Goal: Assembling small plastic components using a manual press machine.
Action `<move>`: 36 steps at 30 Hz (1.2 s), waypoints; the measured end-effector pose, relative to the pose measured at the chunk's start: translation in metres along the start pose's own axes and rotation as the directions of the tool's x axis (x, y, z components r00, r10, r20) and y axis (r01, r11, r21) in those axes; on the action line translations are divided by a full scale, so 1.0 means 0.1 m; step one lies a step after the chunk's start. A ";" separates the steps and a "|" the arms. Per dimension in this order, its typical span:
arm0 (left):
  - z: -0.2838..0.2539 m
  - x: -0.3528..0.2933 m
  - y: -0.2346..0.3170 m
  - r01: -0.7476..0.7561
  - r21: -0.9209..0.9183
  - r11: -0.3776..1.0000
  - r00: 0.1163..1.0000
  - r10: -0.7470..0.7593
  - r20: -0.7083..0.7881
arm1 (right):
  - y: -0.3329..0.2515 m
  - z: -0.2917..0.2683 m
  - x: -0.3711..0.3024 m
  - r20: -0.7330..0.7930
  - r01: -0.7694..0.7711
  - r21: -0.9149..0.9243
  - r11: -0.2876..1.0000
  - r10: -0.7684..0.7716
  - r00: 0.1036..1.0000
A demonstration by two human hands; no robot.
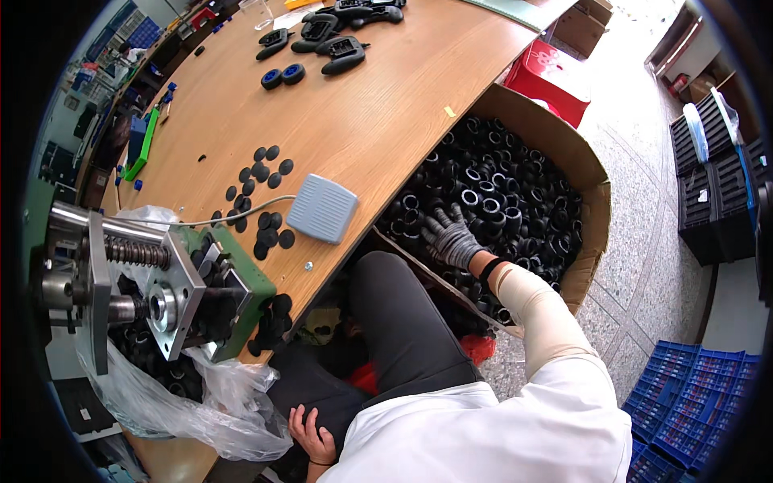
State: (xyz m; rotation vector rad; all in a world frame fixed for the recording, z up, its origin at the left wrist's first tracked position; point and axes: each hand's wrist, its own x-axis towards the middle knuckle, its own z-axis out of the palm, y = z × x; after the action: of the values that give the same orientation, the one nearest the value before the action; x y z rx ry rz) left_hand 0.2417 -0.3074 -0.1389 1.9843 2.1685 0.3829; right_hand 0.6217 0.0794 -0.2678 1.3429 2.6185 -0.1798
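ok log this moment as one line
right hand: gloved, in cardboard box of black rubber wheels | left hand: bare, on thigh | foot pedal on table

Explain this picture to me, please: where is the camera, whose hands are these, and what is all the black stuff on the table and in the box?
The camera sits on a person's head and looks down, so its wide lens bends straight edges. You see that person's own body: white top, dark trousers. Their right hand, in a grey glove, reaches into a big cardboard box on the floor, full of black rubber rings; it rests on them, and whether it grips one cannot be told. The bare left hand rests on the thigh, holding nothing. On the wooden table lie small black discs, a grey foot pedal with a cable, and black plastic housings at the far end. At the left stands a green and metal press-like machine, with a clear plastic bag under it.
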 end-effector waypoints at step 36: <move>-1.89 2.15 -1.19 0.171 0.414 0.894 0.886 0.043 -0.461 | -0.08 -2.07 -0.31 -0.178 -0.348 0.391 0.852 0.441 0.880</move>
State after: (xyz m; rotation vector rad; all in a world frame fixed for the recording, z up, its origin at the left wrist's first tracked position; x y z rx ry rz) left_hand 0.0511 -0.1158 0.0135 2.2131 2.8317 0.4091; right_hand 0.6092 0.0902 -0.0590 2.1374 2.5078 -0.4489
